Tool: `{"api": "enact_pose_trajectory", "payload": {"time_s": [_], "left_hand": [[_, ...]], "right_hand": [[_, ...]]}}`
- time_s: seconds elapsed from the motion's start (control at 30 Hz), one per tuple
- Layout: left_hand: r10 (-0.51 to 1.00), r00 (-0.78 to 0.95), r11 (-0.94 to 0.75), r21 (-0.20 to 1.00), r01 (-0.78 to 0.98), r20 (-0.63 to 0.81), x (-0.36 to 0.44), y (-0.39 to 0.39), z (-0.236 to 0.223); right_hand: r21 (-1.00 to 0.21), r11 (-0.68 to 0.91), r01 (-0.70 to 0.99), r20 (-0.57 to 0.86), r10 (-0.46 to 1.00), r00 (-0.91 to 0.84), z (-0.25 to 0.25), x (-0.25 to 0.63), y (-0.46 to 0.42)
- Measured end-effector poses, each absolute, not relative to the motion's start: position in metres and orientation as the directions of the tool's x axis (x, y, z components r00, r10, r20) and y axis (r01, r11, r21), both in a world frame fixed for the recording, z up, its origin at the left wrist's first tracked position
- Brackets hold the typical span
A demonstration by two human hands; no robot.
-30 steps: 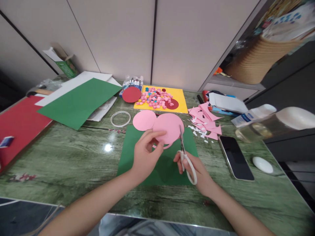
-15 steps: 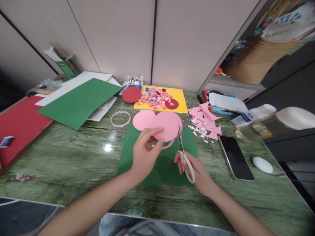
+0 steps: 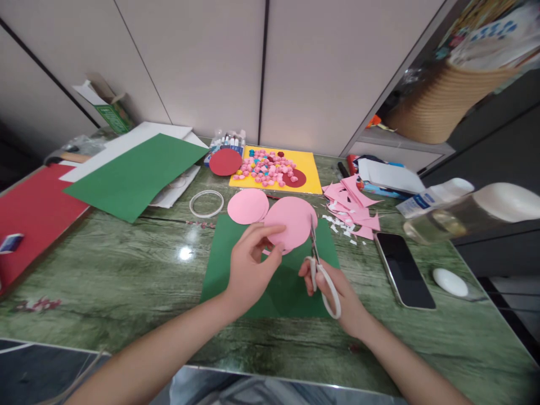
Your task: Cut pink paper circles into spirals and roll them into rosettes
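The left hand (image 3: 253, 273) pinches a pink paper disc (image 3: 289, 220) between thumb and fingers, the disc reaching beyond its fingertips toward the scissors. The right hand (image 3: 348, 304) is clamped on the scissors (image 3: 316, 254), fingers in the white handles, blades pointing away from it at the disc's right edge. Below both hands lies a green sheet (image 3: 287, 289) on the tabletop (image 3: 143, 264). Just beyond the left hand is a second pink disc (image 3: 247, 206); farther to its left, a white ring (image 3: 206, 216). Beyond the right hand lie pink scraps (image 3: 358, 214) and white bits (image 3: 336, 228); to its right, a phone (image 3: 405, 271). Farthest ahead of both hands, small pink balls (image 3: 264, 169) cover part of a yellow sheet (image 3: 309, 163).
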State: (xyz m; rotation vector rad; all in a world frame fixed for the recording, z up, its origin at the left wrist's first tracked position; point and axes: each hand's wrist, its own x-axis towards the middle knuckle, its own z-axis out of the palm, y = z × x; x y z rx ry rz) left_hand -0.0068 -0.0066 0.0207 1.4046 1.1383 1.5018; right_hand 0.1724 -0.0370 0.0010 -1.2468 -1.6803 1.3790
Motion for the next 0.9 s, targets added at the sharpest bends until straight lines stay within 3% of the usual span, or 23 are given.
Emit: {"api": "enact_pose_trajectory", "payload": {"time_s": [0.6,0.9], "left_hand": [[0.95,-0.116,-0.294,0.956,-0.023,0.29,-0.0078,-0.0055,0.0186],[0.939,-0.143,-0.31,0.95,0.035,0.312,-0.0058,-0.0046,0.0194]], "right_hand": [[-0.942,0.027,0.334,-0.103,0.925,-0.365,0.0053,0.172,-0.0368],[-0.954,0.007,0.299,-0.111,0.92,-0.376,0.0038,0.1709,-0.0367]]}}
